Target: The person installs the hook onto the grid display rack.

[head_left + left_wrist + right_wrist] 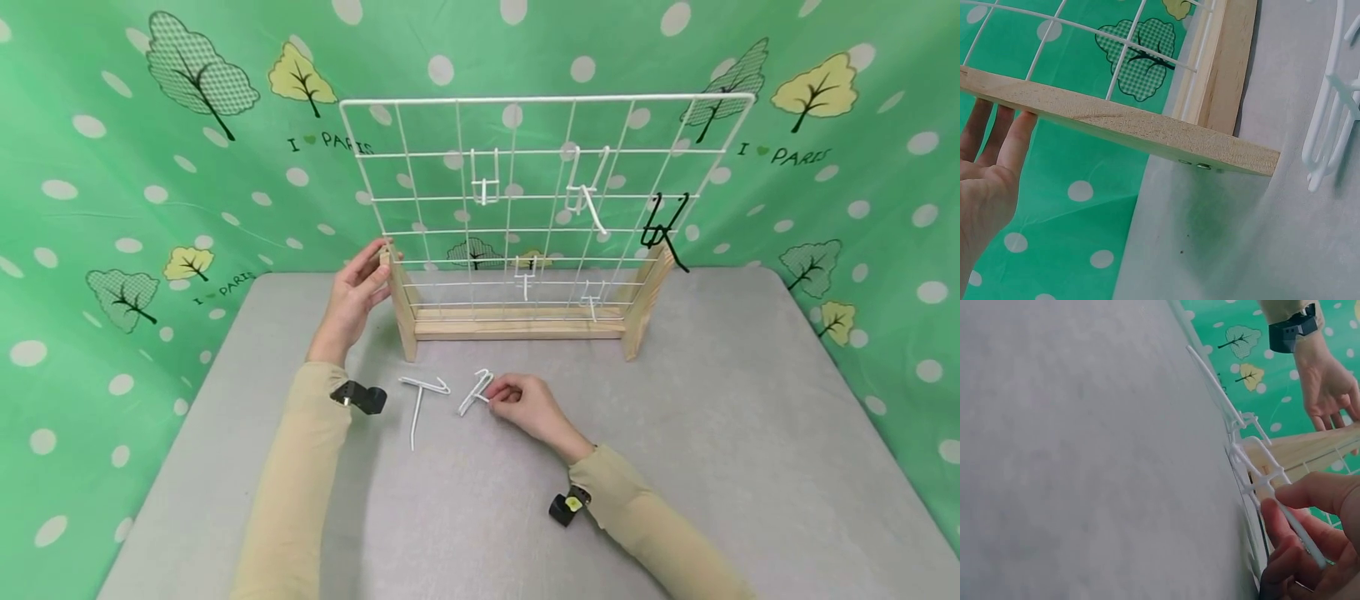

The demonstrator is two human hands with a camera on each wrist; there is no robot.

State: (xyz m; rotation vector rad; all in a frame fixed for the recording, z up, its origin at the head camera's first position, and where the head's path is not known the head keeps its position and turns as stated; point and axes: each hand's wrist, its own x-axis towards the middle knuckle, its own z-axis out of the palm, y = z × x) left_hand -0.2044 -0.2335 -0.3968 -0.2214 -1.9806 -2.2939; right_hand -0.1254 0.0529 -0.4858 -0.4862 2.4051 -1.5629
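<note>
A white wire grid panel (pixel 512 199) stands in a wooden base. My left hand (pixel 358 292) holds the upper end of the base's left wooden side post (pixel 403 308); in the left wrist view its fingers (pixel 1019 137) touch the post's outer face. Just above the table in front, my right hand (pixel 532 407) pinches the stem of a white wire hook (pixel 476 392) between thumb and fingers, as the right wrist view shows around the hook (pixel 1260 472). Another white hook (pixel 417 417) lies on the table to its left.
Several white hooks, such as one (pixel 587 204) high and one (pixel 526 279) low, hang on the grid. A black hook (pixel 663 229) hangs at its right edge. The grey table (pixel 750 433) carries the rack, with a green patterned cloth (pixel 442 42) behind.
</note>
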